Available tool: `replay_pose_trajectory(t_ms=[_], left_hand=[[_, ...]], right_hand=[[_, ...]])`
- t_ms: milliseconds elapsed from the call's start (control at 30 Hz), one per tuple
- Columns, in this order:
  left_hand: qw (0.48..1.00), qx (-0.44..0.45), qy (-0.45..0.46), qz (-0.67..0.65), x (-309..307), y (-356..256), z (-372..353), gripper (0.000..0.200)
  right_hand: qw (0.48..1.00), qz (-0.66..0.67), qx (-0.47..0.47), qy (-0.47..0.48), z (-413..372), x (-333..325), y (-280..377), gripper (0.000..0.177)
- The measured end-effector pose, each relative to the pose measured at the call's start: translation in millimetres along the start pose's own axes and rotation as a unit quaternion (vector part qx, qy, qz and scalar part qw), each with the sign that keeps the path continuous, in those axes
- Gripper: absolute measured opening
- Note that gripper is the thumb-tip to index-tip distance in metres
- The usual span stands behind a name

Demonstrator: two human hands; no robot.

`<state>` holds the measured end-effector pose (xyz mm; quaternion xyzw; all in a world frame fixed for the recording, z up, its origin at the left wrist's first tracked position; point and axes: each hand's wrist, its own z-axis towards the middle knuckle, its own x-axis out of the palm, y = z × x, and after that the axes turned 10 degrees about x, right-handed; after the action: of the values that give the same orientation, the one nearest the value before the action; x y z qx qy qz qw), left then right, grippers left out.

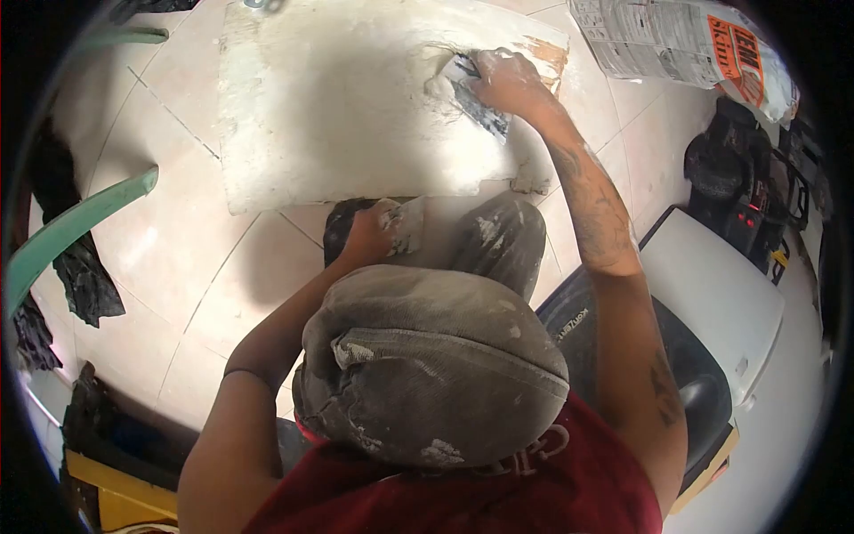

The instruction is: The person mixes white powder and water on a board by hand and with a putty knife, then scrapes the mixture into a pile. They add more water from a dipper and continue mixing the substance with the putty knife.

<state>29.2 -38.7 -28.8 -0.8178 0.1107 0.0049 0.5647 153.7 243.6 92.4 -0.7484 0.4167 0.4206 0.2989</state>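
A white, plaster-smeared board [311, 116] lies on the floor in front of my knees. Near its right side my right hand [509, 82] is closed on a trowel [485, 114], whose flat, smeared blade rests against the board in a patch of white paste [438, 87]. My left hand [372, 230] is closed beside my left knee, just below the board's near edge. It grips a scraper [406, 224] with a flat blade spotted with dried paste; its handle is hidden by my fingers.
A printed paper sack [676, 44] lies at the upper right. On the right stand a black device with red lights [743, 209] and a white lid-like panel [712, 294]. Green curved legs [80, 222] and dark cloth [84, 267] are at the left, on the tiled floor [169, 240].
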Motion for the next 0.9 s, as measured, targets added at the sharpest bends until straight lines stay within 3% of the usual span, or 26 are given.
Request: replay_pose_trajectory(t_ms=[133,233,333,433,600,733,900], left_hand=[[0.999,0.025,-0.012,0.025,1,-4,0,0.024],[0.999,-0.029,0.017,0.029,-3,-12,0,0.024],[0.999,-0.032,0.005,0.026,-7,-20,-1,0.023],[0.999,0.024,-0.014,0.018,-4,-10,-2,0.022],[1.0,0.023,-0.002,0.016,-3,-8,-1,0.022],[0.999,-0.008,0.012,0.03,-4,-13,2,0.022],[0.999,0.026,-0.014,0.014,-5,-11,-1,0.022]], right_hand=[[0.998,0.044,-0.028,-0.027,1,7,18,0.032],[0.998,0.027,0.004,0.049,6,13,31,0.033],[0.998,0.012,0.024,0.052,12,25,22,0.035],[0.998,0.021,0.014,0.057,16,23,6,0.036],[0.996,0.037,0.033,0.078,12,-8,11,0.039],[0.997,0.062,0.038,0.022,24,14,27,0.034],[0.993,0.065,0.074,0.06,24,15,16,0.031]])
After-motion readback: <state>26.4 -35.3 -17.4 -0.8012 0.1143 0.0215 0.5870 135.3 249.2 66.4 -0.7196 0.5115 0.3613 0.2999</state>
